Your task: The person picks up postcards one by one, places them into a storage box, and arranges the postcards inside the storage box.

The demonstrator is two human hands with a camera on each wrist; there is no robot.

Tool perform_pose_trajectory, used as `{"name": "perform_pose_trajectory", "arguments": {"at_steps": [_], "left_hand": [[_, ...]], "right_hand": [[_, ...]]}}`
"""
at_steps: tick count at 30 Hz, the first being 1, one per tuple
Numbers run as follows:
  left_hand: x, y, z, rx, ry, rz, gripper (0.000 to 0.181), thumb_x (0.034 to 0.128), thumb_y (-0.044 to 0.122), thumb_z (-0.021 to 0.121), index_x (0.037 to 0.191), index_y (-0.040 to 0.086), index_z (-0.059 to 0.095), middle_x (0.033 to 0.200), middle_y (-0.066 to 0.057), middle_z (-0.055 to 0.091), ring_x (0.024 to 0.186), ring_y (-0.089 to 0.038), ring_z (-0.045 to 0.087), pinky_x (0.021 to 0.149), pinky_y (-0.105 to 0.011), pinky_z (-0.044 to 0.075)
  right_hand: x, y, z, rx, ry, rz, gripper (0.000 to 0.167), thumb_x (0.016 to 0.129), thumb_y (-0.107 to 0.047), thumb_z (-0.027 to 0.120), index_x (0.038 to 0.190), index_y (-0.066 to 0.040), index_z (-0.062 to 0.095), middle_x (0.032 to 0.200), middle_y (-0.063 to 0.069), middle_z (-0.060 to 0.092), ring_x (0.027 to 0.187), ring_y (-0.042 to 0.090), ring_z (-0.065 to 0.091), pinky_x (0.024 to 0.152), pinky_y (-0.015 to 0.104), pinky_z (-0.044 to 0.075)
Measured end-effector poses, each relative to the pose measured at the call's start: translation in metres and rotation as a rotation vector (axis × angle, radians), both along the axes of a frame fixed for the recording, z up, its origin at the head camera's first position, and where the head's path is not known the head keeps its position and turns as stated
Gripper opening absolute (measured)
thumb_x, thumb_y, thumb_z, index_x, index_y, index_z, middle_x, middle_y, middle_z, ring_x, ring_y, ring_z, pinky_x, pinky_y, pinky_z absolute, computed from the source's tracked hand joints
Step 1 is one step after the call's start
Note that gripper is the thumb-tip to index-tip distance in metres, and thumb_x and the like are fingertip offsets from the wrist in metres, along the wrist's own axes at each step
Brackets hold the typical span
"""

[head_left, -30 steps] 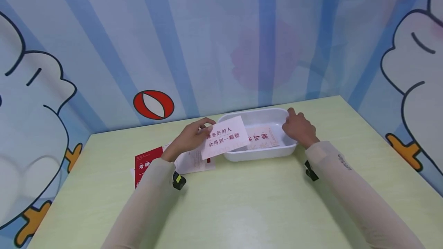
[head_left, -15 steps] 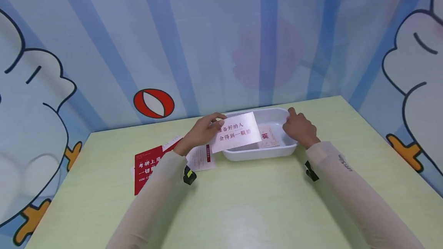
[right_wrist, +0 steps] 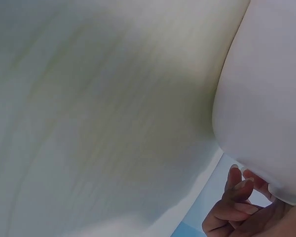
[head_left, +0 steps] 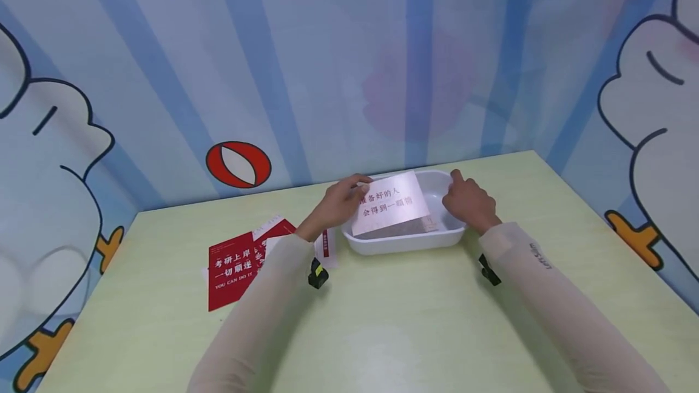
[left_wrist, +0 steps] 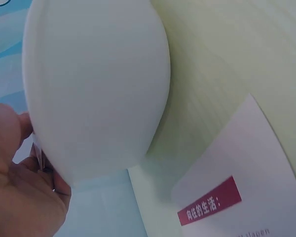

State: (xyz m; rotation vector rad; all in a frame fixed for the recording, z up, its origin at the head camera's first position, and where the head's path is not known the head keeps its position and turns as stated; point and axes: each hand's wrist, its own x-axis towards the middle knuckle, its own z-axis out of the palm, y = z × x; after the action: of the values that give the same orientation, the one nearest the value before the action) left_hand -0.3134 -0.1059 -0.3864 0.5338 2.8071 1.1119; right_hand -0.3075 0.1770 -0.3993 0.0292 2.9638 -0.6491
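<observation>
My left hand (head_left: pixel 341 202) pinches a pale pink card (head_left: pixel 390 204) by its left edge, holding it tilted above the white plastic basin (head_left: pixel 404 244). Dark red Chinese writing runs across the card. Beneath it, another printed card (head_left: pixel 430 222) lies on the basin's floor, mostly covered. At the basin's right end, my right hand (head_left: pixel 471 202) grips the rim, thumb and curled fingers about it. From the left wrist, the basin's outer wall (left_wrist: pixel 98 89) hides most of the held card. In the right wrist view the fingers (right_wrist: pixel 239 192) curl near the rim.
Left of the basin, red cards (head_left: pixel 232 268) with white writing overlap paler ones on the pale green table (head_left: pixel 404 320). One white card (left_wrist: pixel 251 182) with a red label lies close to the basin. A cartoon-printed backdrop (head_left: pixel 338 77) rises directly behind the table.
My left hand has carried the pink card rightward, further over the basin, covering more of the card inside. More of the red cards shows now. My right hand stays on the rim.
</observation>
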Motion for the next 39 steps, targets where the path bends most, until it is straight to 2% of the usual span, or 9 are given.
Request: {"name": "perform_pose_trajectory", "arguments": {"at_steps": [7, 12, 14, 21, 25, 31, 39], "left_hand": [[-0.006, 0.01, -0.004, -0.02, 0.06, -0.016, 0.034, 0.1073, 0.029, 0.042, 0.136, 0.016, 0.056, 0.144, -0.009, 0.057, 0.142, -0.028, 0.045, 0.118, -0.054, 0.027], [-0.006, 0.017, -0.005, -0.097, 0.136, -0.033, 0.035, 0.1074, 0.027, 0.042, 0.136, 0.014, 0.057, 0.116, -0.009, 0.07, 0.13, -0.027, 0.055, 0.102, -0.051, 0.029], [-0.005, 0.02, -0.006, -0.125, 0.157, -0.029, 0.034, 0.1074, 0.026, 0.042, 0.136, 0.015, 0.057, 0.106, -0.009, 0.071, 0.123, -0.026, 0.059, 0.098, -0.049, 0.03], [-0.001, 0.025, -0.006, -0.205, 0.184, -0.021, 0.033, 0.1071, 0.027, 0.042, 0.135, 0.019, 0.058, 0.087, -0.003, 0.069, 0.099, -0.021, 0.062, 0.091, -0.044, 0.029], [0.0, 0.027, -0.008, -0.255, 0.206, -0.01, 0.033, 0.1069, 0.028, 0.043, 0.134, 0.02, 0.059, 0.092, -0.002, 0.07, 0.098, -0.02, 0.063, 0.089, -0.043, 0.03], [-0.002, 0.03, -0.014, -0.345, 0.233, 0.014, 0.032, 0.1062, 0.032, 0.044, 0.132, 0.023, 0.061, 0.116, 0.001, 0.072, 0.109, -0.018, 0.063, 0.089, -0.041, 0.033], [-0.001, 0.032, -0.016, -0.431, 0.238, 0.049, 0.034, 0.1056, 0.037, 0.043, 0.127, 0.019, 0.062, 0.118, 0.0, 0.071, 0.107, -0.019, 0.063, 0.095, -0.044, 0.036]], "right_hand": [[0.0, 0.0, 0.002, -0.006, 0.003, -0.002, 0.058, 0.096, -0.021, 0.034, 0.15, -0.003, 0.024, 0.127, 0.03, 0.052, 0.099, 0.04, 0.06, 0.073, 0.053, 0.051], [0.001, -0.001, 0.001, -0.002, 0.002, -0.013, 0.058, 0.096, -0.021, 0.035, 0.15, -0.003, 0.024, 0.127, 0.03, 0.052, 0.1, 0.04, 0.06, 0.077, 0.056, 0.052], [0.001, -0.001, 0.001, -0.001, 0.005, -0.016, 0.058, 0.096, -0.021, 0.035, 0.15, -0.003, 0.025, 0.126, 0.029, 0.053, 0.099, 0.04, 0.06, 0.078, 0.056, 0.051], [0.003, 0.0, 0.002, 0.008, 0.014, -0.011, 0.056, 0.095, -0.02, 0.035, 0.147, -0.003, 0.027, 0.122, 0.028, 0.054, 0.092, 0.038, 0.06, 0.073, 0.054, 0.051], [0.003, -0.001, 0.002, 0.007, 0.018, -0.017, 0.056, 0.095, -0.02, 0.035, 0.147, -0.003, 0.027, 0.122, 0.028, 0.055, 0.093, 0.038, 0.06, 0.076, 0.056, 0.051], [0.001, 0.0, 0.001, 0.012, 0.015, -0.023, 0.056, 0.095, -0.02, 0.036, 0.148, -0.003, 0.026, 0.12, 0.027, 0.055, 0.092, 0.038, 0.06, 0.075, 0.055, 0.051], [0.002, -0.002, 0.003, 0.015, 0.018, -0.026, 0.056, 0.095, -0.02, 0.037, 0.148, -0.003, 0.026, 0.12, 0.027, 0.056, 0.094, 0.039, 0.061, 0.078, 0.057, 0.052]]}}
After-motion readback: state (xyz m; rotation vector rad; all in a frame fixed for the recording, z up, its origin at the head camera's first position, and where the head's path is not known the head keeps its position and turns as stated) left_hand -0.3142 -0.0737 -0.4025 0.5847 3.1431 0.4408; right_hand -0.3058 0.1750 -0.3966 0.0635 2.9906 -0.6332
